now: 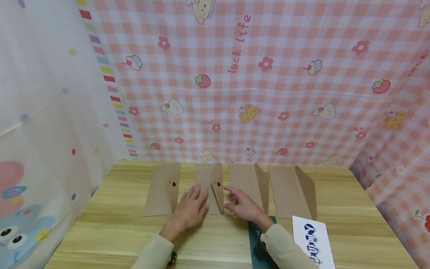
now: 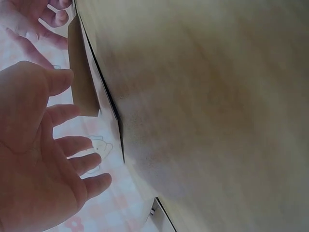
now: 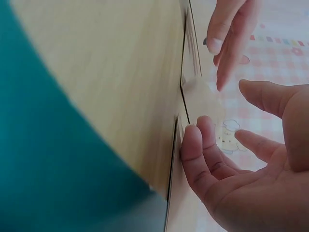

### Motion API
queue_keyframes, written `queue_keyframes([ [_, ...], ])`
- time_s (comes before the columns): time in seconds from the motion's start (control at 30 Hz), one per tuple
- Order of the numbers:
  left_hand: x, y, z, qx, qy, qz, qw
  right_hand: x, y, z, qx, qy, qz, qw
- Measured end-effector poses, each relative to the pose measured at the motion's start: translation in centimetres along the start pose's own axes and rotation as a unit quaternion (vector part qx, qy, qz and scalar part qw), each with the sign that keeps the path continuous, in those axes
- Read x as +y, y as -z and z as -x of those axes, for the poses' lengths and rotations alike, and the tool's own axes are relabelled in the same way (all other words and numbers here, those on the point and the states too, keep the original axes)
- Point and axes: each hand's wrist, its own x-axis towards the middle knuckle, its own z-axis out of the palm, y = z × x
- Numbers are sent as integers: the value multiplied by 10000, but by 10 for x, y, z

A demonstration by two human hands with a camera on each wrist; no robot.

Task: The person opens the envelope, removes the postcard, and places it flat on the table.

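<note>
Left hand (image 1: 190, 210) spread, fingers loose and nearly straight, grasping nothing, over the lower left side of the second card (image 1: 205, 179); right hand (image 1: 244, 204) also released, forefinger extended toward that card's right edge, the others loosely bent; contact with the card cannot be told; second card lies between the hands at the middle of a row of four, its flap (image 1: 219, 197) angled up and bearing a small dark print; first card (image 1: 157, 192) to the left has a similar printed flap; third card (image 1: 243, 179) is partly behind the right hand, with the fourth card (image 1: 287, 192) beyond, both with creased right-hand panels; left wrist view gives what the head view does not, the left palm and a brown flap standing off the surface; right wrist view shows the right palm, thumb apart from the fingers; head view alone gives the whole row; green booklet (image 1: 253, 246) lies partly under the right forearm, white sheet (image 1: 314, 239) with blue lettering beside it; table (image 1: 111, 224) is pale, wood-grained; pink checked cloth (image 1: 285, 89) hangs behind, white dotted cloth (image 1: 67, 112) at left.
</note>
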Motion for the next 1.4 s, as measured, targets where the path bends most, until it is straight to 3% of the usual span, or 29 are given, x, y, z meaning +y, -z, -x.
queue_keyframes([
  [0.67,-1,2,-6,-638,141,-13,9979,-6,-16,-13,-78,372,339,9987],
  [1.03,1,4,-8,-856,266,-36,9960,-6,-25,-13,89,-25,916,9958],
  [1.4,-2,2,-8,-941,275,-83,9952,-7,-27,-14,46,-35,822,9966],
])
